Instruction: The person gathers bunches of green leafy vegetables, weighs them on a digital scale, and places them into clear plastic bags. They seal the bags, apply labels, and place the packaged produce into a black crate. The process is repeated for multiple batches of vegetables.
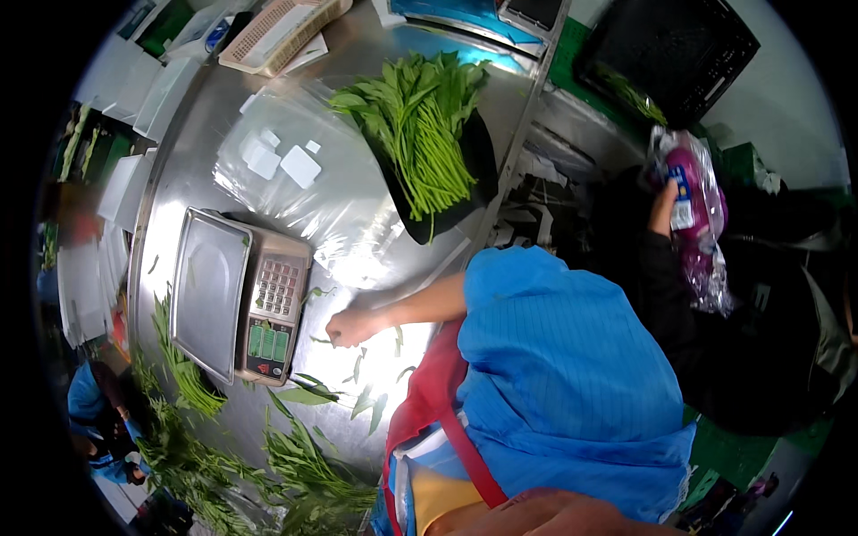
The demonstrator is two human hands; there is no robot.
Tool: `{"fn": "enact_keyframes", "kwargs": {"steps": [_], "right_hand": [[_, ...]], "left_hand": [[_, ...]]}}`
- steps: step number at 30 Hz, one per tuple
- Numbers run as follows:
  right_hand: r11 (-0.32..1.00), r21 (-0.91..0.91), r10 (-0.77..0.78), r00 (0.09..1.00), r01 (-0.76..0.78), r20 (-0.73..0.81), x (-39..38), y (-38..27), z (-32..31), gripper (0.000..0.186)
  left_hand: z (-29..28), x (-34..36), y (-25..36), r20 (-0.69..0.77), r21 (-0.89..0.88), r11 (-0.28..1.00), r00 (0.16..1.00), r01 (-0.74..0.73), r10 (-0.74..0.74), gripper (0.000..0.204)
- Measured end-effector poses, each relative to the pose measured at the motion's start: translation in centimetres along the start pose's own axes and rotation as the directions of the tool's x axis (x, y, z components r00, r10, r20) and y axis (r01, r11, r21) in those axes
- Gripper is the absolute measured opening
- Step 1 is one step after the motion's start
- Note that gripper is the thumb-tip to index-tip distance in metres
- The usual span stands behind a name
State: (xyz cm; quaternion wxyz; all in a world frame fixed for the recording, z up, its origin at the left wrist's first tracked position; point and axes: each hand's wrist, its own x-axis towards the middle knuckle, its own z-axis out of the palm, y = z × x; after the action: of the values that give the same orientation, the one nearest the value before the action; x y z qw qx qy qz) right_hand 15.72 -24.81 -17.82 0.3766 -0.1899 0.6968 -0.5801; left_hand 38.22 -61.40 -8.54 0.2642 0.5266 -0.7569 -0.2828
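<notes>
Loose leaves (309, 394) lie near the curled fingers (338, 331) of the right hand (356, 327).

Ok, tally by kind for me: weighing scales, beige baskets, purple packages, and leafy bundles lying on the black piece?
Weighing scale: 1
Beige basket: 1
Purple package: 1
Leafy bundle on the black piece: 1
Total: 4

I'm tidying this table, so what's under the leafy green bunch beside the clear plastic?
A black, curved-edged thing shows beneath the green bunch; whatever lies directly under its middle is covered.
</notes>
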Motion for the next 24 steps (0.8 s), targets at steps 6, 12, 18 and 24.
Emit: {"fn": "enact_keyframes", "kwargs": {"steps": [6,12,18,24], "right_hand": [[0.944,-0.325,0.032,0.967,0.053,0.251,0.5,1.6,1.4,0.03],[0.894,-0.419,-0.147,0.987,0.158,0.061,-0.8,-3.7,2.2,0.038],[0.924,-0.094,-0.364,0.927,0.371,0.089,-2.5,-11.6,0.9,0.041],[0.9,-0.3,-0.382,0.904,0.316,-0.195,-4.7,-9.6,-0.2,0.024]], "left_hand": [[-0.2,1.3,6.4,-0.047,-0.348,0.932,0.995,-0.098,0.087,0.046],[2.5,-2.9,11.0,0.272,-0.743,0.645,0.961,0.18,0.046,0.049],[15.3,-15.8,16.6,0.582,-0.791,0.392,0.774,0.47,0.247,0.046],[17.7,-20.3,18.1,0.693,-0.72,0.368,0.632,0.589,0.346,0.033]]}}
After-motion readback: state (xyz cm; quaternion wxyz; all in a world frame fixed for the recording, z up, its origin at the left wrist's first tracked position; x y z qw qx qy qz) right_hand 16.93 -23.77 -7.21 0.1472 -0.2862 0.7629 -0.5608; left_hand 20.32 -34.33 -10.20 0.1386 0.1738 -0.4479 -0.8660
